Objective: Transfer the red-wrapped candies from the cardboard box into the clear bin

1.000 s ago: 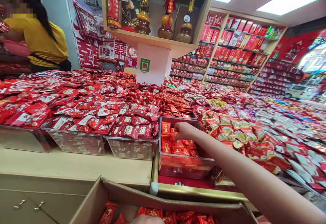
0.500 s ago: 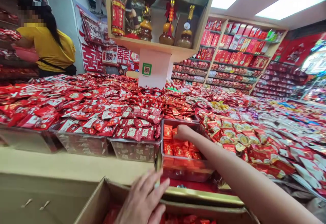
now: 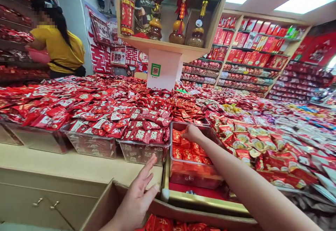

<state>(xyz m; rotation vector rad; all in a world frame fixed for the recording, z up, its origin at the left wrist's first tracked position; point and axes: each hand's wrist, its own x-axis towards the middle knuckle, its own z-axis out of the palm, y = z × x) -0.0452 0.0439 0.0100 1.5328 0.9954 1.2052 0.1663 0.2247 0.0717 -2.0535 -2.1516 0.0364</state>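
The box [image 3: 102, 204] is near the tub [image 3: 195, 175], maybe for easy reach. Left hand [image 3: 134, 201] is open; right hand [image 3: 193, 133] curls, its grip hidden.

The person's bare right hand [image 3: 193, 133] is down in a clear plastic bin [image 3: 196, 171], shiny red wrapped packets [image 3: 187, 154] right by its fingers.

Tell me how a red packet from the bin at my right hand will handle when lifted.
The red packets look small beside the right hand, so probably light. Their gloss may make them slippery. Plump shapes suggest they won't flop much.
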